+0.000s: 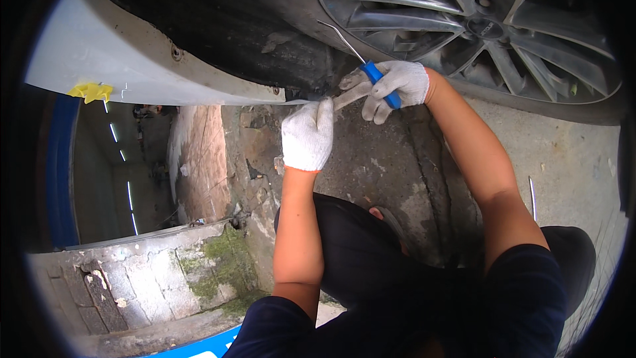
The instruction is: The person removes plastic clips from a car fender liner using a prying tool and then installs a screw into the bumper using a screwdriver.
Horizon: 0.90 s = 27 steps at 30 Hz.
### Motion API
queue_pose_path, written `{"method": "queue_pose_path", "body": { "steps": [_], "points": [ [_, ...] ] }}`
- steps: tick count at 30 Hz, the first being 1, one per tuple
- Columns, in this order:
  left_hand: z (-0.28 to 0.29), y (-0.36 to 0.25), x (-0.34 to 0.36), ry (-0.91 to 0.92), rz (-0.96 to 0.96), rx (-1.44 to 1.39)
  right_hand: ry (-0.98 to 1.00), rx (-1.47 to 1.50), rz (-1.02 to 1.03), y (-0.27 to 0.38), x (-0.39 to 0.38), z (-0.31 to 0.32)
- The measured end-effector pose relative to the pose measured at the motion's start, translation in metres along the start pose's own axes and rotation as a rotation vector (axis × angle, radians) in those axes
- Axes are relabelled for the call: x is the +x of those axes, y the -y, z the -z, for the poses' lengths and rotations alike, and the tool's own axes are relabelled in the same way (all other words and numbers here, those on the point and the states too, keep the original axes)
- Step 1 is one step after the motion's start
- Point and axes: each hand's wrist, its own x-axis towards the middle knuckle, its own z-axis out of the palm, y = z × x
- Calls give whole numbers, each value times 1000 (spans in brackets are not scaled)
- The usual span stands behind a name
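Note:
My left hand (308, 134), in a white knit glove, is closed with thumb and fingers on a flat greyish strip (351, 97) at the lower end of a pale car body panel (156, 53). Held in my right hand (403, 85), also gloved in white, is a hook pick with a blue handle (381, 84). Its bent metal shaft (343, 40) points up and left toward the tyre. The fingers of my right hand also lie at the strip's other end. Where the strip meets the panel is partly hidden by my left hand.
A car wheel with silver spokes (487, 26) fills the upper right, beside the black wheel arch liner (225, 33). Something yellow (91, 91) sticks to the panel's edge. A thin metal rod (532, 197) lies on the concrete at right. A mossy block wall (159, 278) stands lower left.

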Motion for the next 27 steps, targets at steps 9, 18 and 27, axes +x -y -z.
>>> {"method": "queue_pose_path", "body": {
  "steps": [9, 18, 27],
  "points": [
    [-3, -1, 6, 49, -140, -59, 156, -250, -96, -9, 22, -12],
    [-12, 11, 1, 190, 350, -353, -194, -495, -154, 13, 10, -13],
    [-33, -3, 34, -185, 664, -1296, -209, -837, -232, 7, 39, -27]
  ]
}}
